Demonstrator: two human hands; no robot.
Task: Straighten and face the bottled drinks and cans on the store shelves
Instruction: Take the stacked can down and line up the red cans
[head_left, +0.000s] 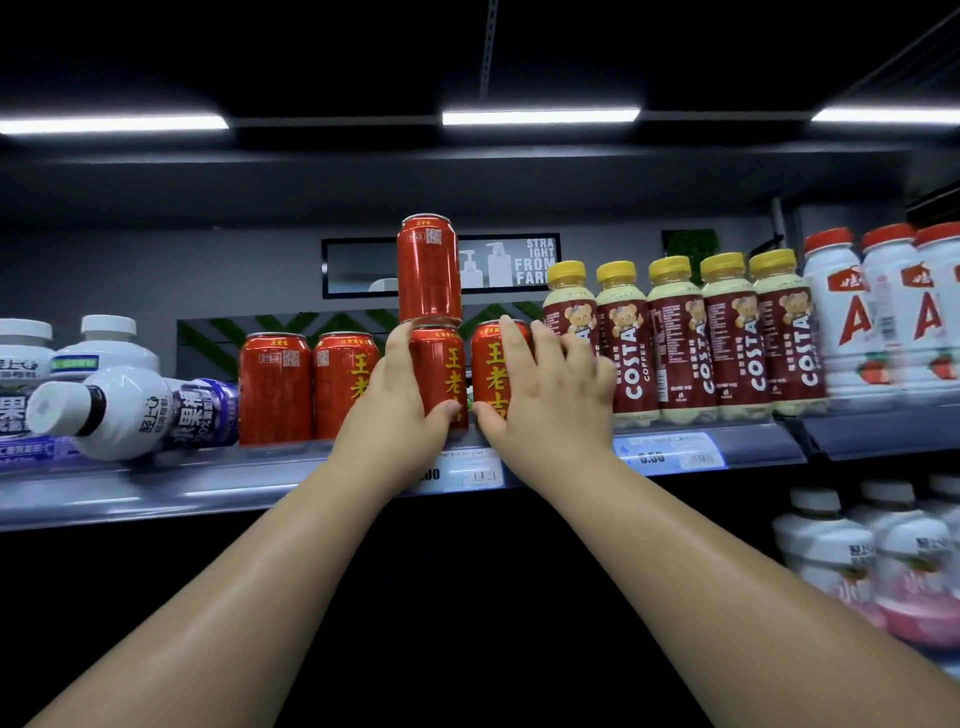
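Note:
Several red cans stand in a row on the upper shelf (234, 478). My left hand (400, 405) grips the third red can (441, 369), thumb across its lower front. A stacked red can (429, 270) stands upright on top of that one. My right hand (550, 395) grips the fourth red can (493, 364) beside it, thumb at its base. Two more red cans (275, 387) stand to the left, their labels turned partly away. A white bottle with a purple label (130, 413) lies on its side at the left.
Costa coffee bottles (675, 338) with yellow caps stand in a row right of the cans. White bottles with red caps (852, 312) fill the far right. Upright white bottles (104, 343) stand behind the fallen one. More white bottles (857, 551) sit on the lower shelf.

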